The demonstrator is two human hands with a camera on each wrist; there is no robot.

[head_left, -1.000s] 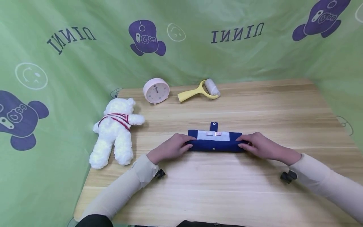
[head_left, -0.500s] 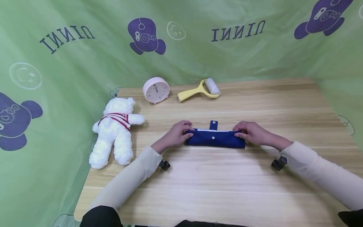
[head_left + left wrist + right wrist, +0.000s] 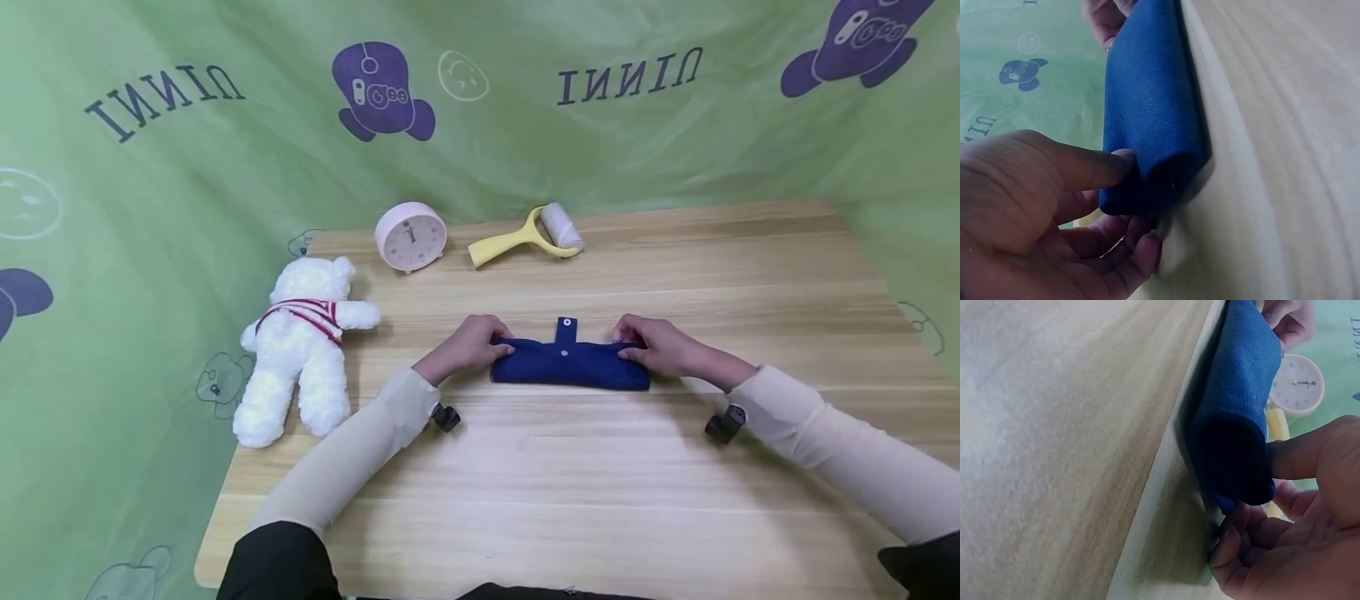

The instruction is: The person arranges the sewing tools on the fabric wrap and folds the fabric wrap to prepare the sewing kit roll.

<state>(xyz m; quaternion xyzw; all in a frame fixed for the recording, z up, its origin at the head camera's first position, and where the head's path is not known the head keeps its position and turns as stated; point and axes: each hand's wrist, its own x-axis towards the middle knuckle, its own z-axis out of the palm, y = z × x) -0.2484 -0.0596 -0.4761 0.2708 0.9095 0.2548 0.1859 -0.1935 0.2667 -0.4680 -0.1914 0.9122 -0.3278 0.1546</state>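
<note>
A dark blue fabric pouch, folded over into a long roll, lies across the middle of the table in the head view. From its far edge a short strap with a metal snap sticks out, and a second snap shows on the fold. My left hand pinches the pouch's left end, thumb on the near side; the left wrist view shows the thumb pressing the blue cloth with fingers beneath. At the other end my right hand pinches the far corner. The right wrist view looks into the rolled open end.
A white teddy bear with a red-striped top lies face down at the left of the wooden table. Along the back edge are a pink alarm clock and a yellow lint roller. Green printed cloth hangs behind.
Both hands have moved away from the body, rolling the pouch over. The light inner panel and pink-white item, visible a second ago, are now covered by the blue fold.
</note>
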